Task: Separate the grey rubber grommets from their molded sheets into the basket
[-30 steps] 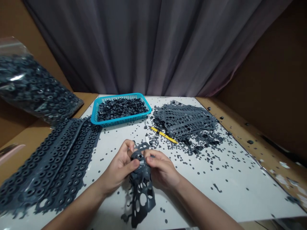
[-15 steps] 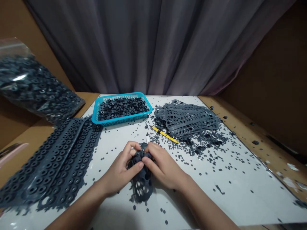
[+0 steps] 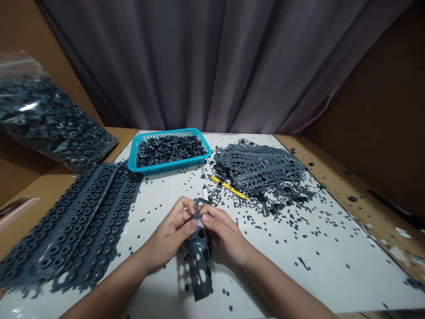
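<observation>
My left hand (image 3: 170, 235) and my right hand (image 3: 223, 235) pinch the top end of a dark grey perforated rubber strip (image 3: 200, 270) between fingers and thumbs. Their fingertips nearly meet over it, hiding part of the strip. Its lower length hangs down toward me, resting on or just above the white table (image 3: 318, 277). Small black rubber rings lie scattered around both hands. A yellow utility knife (image 3: 229, 188) lies on the table just beyond my right hand.
A turquoise basket (image 3: 166, 169) of black rings stands at the far side. Punched grey strips (image 3: 262, 164) are piled at the far right, and ringed strips (image 3: 73, 226) lie at the left. A bulging plastic bag (image 3: 49, 119) of rings sits beyond the left edge. Cardboard (image 3: 375, 190) borders the table.
The strip, bunched between my hands half a second ago, now hangs straighter and longer toward me. My hands have drawn slightly apart at the wrists, with the fingers still pinching its top end.
</observation>
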`<state>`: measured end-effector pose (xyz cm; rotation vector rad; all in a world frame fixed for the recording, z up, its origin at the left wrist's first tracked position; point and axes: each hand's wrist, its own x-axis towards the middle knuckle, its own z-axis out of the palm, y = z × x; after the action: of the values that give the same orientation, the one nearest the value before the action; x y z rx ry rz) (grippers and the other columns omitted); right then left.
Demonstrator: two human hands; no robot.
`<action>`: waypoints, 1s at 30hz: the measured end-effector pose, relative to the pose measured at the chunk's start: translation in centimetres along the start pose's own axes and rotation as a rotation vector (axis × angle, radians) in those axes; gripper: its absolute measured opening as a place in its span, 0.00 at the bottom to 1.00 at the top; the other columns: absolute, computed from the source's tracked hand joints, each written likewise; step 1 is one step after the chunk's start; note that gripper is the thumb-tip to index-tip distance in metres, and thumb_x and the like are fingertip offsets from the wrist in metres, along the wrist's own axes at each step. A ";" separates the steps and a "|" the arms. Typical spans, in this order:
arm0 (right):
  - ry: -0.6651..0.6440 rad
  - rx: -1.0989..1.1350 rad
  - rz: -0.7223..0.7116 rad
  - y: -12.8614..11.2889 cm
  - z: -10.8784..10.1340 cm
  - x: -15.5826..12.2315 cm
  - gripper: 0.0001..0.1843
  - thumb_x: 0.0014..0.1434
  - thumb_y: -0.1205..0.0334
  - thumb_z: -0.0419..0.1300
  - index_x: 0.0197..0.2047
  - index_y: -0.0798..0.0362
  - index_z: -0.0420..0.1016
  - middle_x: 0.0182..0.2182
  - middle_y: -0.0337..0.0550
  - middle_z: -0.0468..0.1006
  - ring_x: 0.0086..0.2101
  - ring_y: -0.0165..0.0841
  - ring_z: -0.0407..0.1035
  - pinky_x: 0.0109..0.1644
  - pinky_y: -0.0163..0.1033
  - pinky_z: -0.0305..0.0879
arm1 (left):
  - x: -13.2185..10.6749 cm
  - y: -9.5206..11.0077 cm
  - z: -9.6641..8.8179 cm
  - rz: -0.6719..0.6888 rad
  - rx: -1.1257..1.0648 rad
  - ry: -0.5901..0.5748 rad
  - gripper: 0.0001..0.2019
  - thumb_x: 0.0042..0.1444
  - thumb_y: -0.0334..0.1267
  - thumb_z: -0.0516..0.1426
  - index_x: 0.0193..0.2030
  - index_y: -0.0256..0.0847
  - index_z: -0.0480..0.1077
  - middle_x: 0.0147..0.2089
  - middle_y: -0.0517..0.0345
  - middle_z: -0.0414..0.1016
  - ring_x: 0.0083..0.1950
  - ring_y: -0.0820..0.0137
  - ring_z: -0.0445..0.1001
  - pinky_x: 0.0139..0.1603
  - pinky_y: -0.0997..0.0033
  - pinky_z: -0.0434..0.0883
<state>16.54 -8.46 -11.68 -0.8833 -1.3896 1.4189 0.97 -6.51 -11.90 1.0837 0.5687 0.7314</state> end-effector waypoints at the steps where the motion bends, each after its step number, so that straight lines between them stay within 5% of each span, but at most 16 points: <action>1: 0.028 0.158 0.025 0.1 0.1 0.1 0.15 0.60 0.54 0.47 0.25 0.52 0.53 0.22 0.35 0.53 0.23 0.28 0.50 0.27 0.35 0.51 | 0.0 0.0 0.0 0.009 -0.074 0.019 0.08 0.58 0.41 0.54 0.37 0.45 0.56 0.26 0.67 0.61 0.25 0.77 0.59 0.28 0.80 0.59; 4: 0.125 0.455 0.024 -0.3 0.0 0.5 0.16 0.60 0.55 0.45 0.24 0.50 0.46 0.20 0.32 0.45 0.20 0.27 0.42 0.24 0.35 0.47 | 0.3 0.1 -0.4 0.059 -0.191 0.135 0.10 0.57 0.40 0.56 0.37 0.46 0.55 0.24 0.69 0.58 0.23 0.78 0.58 0.26 0.81 0.58; 9: 0.245 0.382 -0.046 -1.3 -1.0 0.8 0.14 0.59 0.53 0.45 0.25 0.50 0.50 0.21 0.34 0.48 0.21 0.28 0.44 0.26 0.37 0.52 | 0.7 0.7 -1.1 0.061 -0.037 0.318 0.11 0.58 0.42 0.54 0.45 0.47 0.58 0.26 0.67 0.63 0.24 0.77 0.61 0.26 0.80 0.61; 15: 0.344 0.411 0.061 -1.2 -1.8 1.1 0.06 0.52 0.59 0.49 0.32 0.52 0.61 0.26 0.40 0.58 0.25 0.31 0.55 0.30 0.39 0.58 | 0.6 1.5 -1.1 0.098 0.079 0.312 0.23 0.53 0.40 0.59 0.53 0.49 0.55 0.37 0.61 0.72 0.34 0.71 0.71 0.36 0.74 0.67; 18: 0.425 0.486 0.145 -1.0 -2.8 1.3 0.12 0.44 0.67 0.52 0.36 0.51 0.63 0.31 0.42 0.63 0.27 0.31 0.58 0.31 0.37 0.60 | 0.8 1.6 -1.2 0.097 0.171 0.367 0.25 0.53 0.39 0.59 0.55 0.48 0.52 0.41 0.58 0.73 0.38 0.68 0.73 0.40 0.69 0.69; 24: 0.439 0.603 0.183 -0.7 -3.9 1.4 0.04 0.41 0.69 0.51 0.24 0.52 0.59 0.24 0.37 0.58 0.22 0.27 0.53 0.27 0.35 0.54 | 0.9 1.1 -0.9 0.106 0.334 0.451 0.23 0.54 0.37 0.57 0.55 0.48 0.53 0.45 0.56 0.73 0.46 0.67 0.72 0.49 0.65 0.66; 27: 0.391 0.368 0.158 -0.6 -3.1 1.1 0.05 0.50 0.63 0.48 0.24 0.52 0.60 0.21 0.34 0.52 0.19 0.27 0.47 0.23 0.34 0.47 | 0.7 0.7 -0.4 0.067 0.372 0.379 0.22 0.55 0.35 0.56 0.55 0.48 0.53 0.45 0.55 0.72 0.45 0.67 0.73 0.49 0.65 0.67; 30: 0.348 -0.182 0.065 -0.4 -1.9 0.6 0.13 0.58 0.60 0.46 0.23 0.52 0.60 0.20 0.36 0.56 0.22 0.30 0.52 0.26 0.36 0.49 | 0.5 0.4 0.1 0.060 0.426 0.301 0.21 0.55 0.34 0.55 0.55 0.47 0.54 0.44 0.55 0.72 0.42 0.68 0.73 0.47 0.66 0.68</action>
<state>18.15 -7.31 -11.37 -1.2395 -1.2437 1.1304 1.27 -6.09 -11.55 1.3978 0.9838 0.8546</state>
